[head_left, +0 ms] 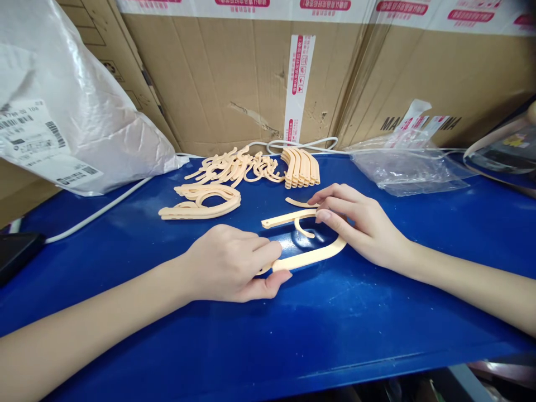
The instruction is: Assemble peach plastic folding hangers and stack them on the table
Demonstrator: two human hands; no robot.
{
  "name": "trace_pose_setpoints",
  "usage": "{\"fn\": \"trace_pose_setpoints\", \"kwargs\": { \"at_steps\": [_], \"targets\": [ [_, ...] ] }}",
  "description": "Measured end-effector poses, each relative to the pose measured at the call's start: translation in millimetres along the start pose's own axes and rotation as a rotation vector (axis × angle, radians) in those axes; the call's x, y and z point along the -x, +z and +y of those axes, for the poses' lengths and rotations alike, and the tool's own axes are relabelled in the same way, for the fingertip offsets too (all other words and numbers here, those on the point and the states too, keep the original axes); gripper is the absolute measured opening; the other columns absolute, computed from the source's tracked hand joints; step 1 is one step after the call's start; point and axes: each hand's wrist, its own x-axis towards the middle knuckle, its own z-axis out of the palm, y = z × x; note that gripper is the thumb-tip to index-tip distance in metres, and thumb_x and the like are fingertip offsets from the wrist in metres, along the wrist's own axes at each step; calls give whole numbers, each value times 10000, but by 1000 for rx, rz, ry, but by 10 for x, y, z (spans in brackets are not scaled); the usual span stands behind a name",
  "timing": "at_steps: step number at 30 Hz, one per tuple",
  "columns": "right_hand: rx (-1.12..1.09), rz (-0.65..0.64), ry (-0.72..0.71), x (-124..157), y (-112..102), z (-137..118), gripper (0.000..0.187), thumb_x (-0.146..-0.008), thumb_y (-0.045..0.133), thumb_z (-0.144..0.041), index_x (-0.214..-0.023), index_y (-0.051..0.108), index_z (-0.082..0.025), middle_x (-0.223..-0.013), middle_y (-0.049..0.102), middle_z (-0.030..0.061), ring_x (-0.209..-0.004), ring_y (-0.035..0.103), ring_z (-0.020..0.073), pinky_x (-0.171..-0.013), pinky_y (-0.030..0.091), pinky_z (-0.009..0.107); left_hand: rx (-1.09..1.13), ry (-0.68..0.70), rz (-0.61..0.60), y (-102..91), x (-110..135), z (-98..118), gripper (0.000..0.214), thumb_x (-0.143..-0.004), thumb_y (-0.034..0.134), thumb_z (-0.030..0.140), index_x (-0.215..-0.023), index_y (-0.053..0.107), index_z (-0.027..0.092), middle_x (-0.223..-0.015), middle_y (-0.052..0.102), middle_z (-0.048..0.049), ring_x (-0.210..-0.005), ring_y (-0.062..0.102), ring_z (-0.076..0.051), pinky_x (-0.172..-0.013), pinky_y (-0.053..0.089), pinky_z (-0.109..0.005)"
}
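Observation:
A peach plastic folding hanger (312,255) lies on the blue table (293,335) between my hands. My left hand (232,262) is closed, pinching the near end of its lower arm between thumb and fingers. My right hand (360,223) is closed on the curved bend and the upper arm, fingertips at a small hook part (302,226). A loose curved peach piece (298,202) lies just beyond.
Behind lie a stack of folded hangers (201,202), a heap of hook parts (238,166) and a row of curved arms (300,166). A white bag (62,100), cardboard boxes (251,78), clear plastic bags (402,164), a white cable (96,212) and a dark device (17,251) surround them.

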Motion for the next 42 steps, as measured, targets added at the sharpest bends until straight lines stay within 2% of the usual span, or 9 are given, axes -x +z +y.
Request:
{"fn": "trace_pose_setpoints", "kwargs": {
  "at_steps": [7,13,18,22,25,28,34,38,42],
  "targets": [
    [126,-83,17,-15,-6,-22,329,-1007,384,-367,-911,629,-170,-984,674,74,-872,545,204,-820,394,381,8,5,-1,-3,16,14,285,-904,459,317,-645,438,200,-486,437,71,-407,405,-86,-417,225,-269],
    [147,-124,-43,-9,8,-16,348,-1008,375,-360,-833,610,-170,-905,655,68,-825,503,194,-785,381,367,58,34,5,-9,5,16,278,-901,446,308,-645,433,201,-503,440,61,-425,400,-96,-426,236,-273],
    [115,-104,-81,6,32,7,332,-1002,397,-338,-875,650,-166,-931,652,74,-856,516,202,-788,387,375,101,130,-17,-51,-30,25,347,-894,486,439,-646,451,200,-533,454,37,-477,409,-122,-436,272,-277],
    [88,-79,-68,10,38,14,321,-998,414,-327,-885,669,-166,-935,650,72,-867,527,202,-785,397,375,23,167,-27,-44,-36,-1,236,-898,503,256,-675,474,188,-594,496,17,-553,436,-137,-472,293,-273],
    [90,-78,-63,11,40,11,319,-994,424,-322,-888,679,-163,-942,643,76,-870,530,203,-796,403,378,-43,109,-45,-28,-50,-32,189,-920,489,185,-733,506,173,-701,574,-14,-693,507,-161,-563,368,-262],
    [100,-65,-54,11,42,4,298,-986,441,-315,-915,686,-160,-957,640,81,-866,524,205,-793,411,379,-37,-8,-74,-19,-74,-57,166,-932,502,221,-777,517,164,-806,616,-47,-806,536,-194,-719,445,-303],
    [135,-63,-2,10,45,-8,285,-975,452,-314,-953,696,-169,-968,629,89,-856,505,218,-776,416,394,-25,-172,-65,-9,-84,-75,152,-920,541,281,-930,542,129,-1070,616,-111,-1015,552,-257,-885,443,-386],
    [146,-74,12,11,44,-2,246,-962,472,-290,-1027,685,-185,-990,628,88,-874,512,227,-779,420,398,-109,-256,-24,15,-75,-61,342,-927,530,361,-1107,518,71,-1136,589,-158,-1032,556,-286,-872,439,-402],
    [146,-74,21,12,49,4,227,-950,489,-272,-1046,678,-191,-1001,627,84,-876,515,226,-780,423,395,-183,-260,-34,21,-72,-51,448,-942,484,451,-1140,512,50,-960,604,-128,-839,573,-267,-725,440,-383]
  ]
}}
